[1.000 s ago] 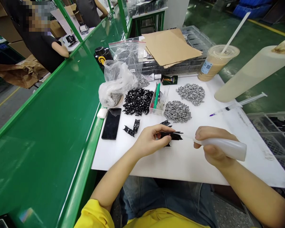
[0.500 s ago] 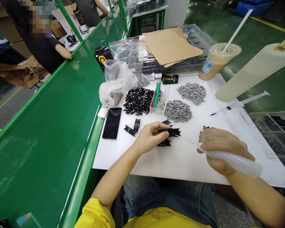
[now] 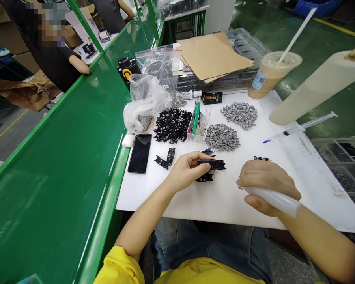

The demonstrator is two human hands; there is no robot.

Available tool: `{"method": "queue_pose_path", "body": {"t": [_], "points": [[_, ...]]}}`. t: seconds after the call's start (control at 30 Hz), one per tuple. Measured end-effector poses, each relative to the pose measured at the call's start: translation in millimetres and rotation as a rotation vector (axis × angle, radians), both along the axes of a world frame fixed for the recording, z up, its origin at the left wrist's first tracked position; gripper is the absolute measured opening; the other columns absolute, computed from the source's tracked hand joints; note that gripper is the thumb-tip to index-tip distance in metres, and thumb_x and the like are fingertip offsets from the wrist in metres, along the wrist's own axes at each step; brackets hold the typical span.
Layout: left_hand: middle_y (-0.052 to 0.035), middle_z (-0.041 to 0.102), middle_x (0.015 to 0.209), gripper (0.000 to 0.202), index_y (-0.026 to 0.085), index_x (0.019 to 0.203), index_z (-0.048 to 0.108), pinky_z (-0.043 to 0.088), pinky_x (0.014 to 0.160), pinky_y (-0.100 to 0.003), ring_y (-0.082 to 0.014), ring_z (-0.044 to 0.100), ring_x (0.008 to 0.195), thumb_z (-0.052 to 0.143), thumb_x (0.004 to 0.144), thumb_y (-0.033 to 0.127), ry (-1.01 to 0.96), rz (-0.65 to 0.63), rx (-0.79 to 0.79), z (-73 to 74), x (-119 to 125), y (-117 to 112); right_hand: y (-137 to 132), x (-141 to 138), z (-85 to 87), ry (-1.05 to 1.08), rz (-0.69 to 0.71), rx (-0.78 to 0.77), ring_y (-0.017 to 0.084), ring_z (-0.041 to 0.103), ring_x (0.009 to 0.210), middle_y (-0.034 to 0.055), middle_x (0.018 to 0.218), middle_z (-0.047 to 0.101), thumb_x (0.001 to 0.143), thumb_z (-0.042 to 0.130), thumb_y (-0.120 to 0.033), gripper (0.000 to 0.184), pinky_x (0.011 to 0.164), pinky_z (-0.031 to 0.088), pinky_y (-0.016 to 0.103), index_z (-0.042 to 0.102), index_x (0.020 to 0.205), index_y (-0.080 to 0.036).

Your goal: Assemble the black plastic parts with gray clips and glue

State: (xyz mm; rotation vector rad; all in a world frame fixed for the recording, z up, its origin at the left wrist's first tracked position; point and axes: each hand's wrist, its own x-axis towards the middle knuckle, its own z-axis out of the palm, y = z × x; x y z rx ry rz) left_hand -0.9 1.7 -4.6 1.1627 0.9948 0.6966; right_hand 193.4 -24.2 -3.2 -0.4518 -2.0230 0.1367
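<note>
My left hand pinches a small black plastic part between thumb and fingers, above the white tabletop. More black parts lie beneath and behind it, partly covered by the hand. My right hand is closed around a translucent white squeeze bottle, tilted with its thin pale nozzle pointing left. The nozzle tip reaches close to the held part; whether it touches cannot be made out. Beyond my right hand lies another black piece, half hidden.
Behind the hands are a black parts pile, grey parts piles and a clear tool box. A phone lies left. At right are a syringe, a drink cup and a leaning pale cylinder.
My right hand has moved left with the squeeze bottle, bringing the nozzle nearer the black part. The held part has turned slightly, showing more of its face; my left hand stays in place.
</note>
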Motion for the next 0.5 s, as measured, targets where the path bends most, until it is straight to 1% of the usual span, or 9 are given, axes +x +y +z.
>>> {"method": "queue_pose_path", "body": {"t": [0.2, 0.4, 0.47, 0.5], "points": [[-0.0048, 0.067, 0.078, 0.016, 0.012, 0.090, 0.065, 0.044, 0.067, -0.023, -0.0127, 0.059, 0.071, 0.061, 0.075, 0.018, -0.022, -0.008, -0.003, -2.0, -0.9, 0.7, -0.5, 0.5, -0.6, 0.008, -0.019, -0.010, 0.013, 0.050, 0.044, 0.0003, 0.053, 0.056, 0.091, 0.046, -0.030, 0.015, 0.042, 0.043, 0.028, 0.056, 0.087, -0.019], [-0.0045, 0.067, 0.077, 0.018, 0.013, 0.091, 0.065, 0.045, 0.070, -0.025, -0.0139, 0.060, 0.073, 0.061, 0.075, 0.020, -0.016, -0.021, 0.002, -1.9, -1.0, 0.1, -0.1, -0.9, 2.0, 0.014, 0.001, -0.012, 0.013, 0.049, 0.043, 0.0006, 0.052, 0.055, 0.090, 0.046, -0.028, 0.015, 0.041, 0.042, 0.028, 0.057, 0.088, -0.018], [-0.0048, 0.067, 0.078, 0.018, 0.013, 0.091, 0.065, 0.045, 0.070, -0.025, -0.0141, 0.060, 0.073, 0.061, 0.075, 0.020, -0.015, -0.023, 0.002, -1.7, -1.0, 0.1, -1.6, 0.5, -1.9, 0.029, 0.007, -0.011, 0.013, 0.049, 0.042, -0.0001, 0.051, 0.055, 0.090, 0.047, -0.029, 0.015, 0.041, 0.042, 0.027, 0.058, 0.087, -0.019], [-0.0049, 0.067, 0.078, 0.019, 0.013, 0.092, 0.065, 0.044, 0.069, -0.025, -0.0141, 0.060, 0.073, 0.061, 0.075, 0.021, -0.014, -0.025, 0.003, -1.9, -1.1, 0.2, -2.8, 2.5, -6.2, 0.042, -0.014, -0.034, 0.013, 0.049, 0.042, -0.0010, 0.050, 0.054, 0.090, 0.048, -0.034, 0.017, 0.042, 0.042, 0.027, 0.058, 0.086, -0.021]]}}
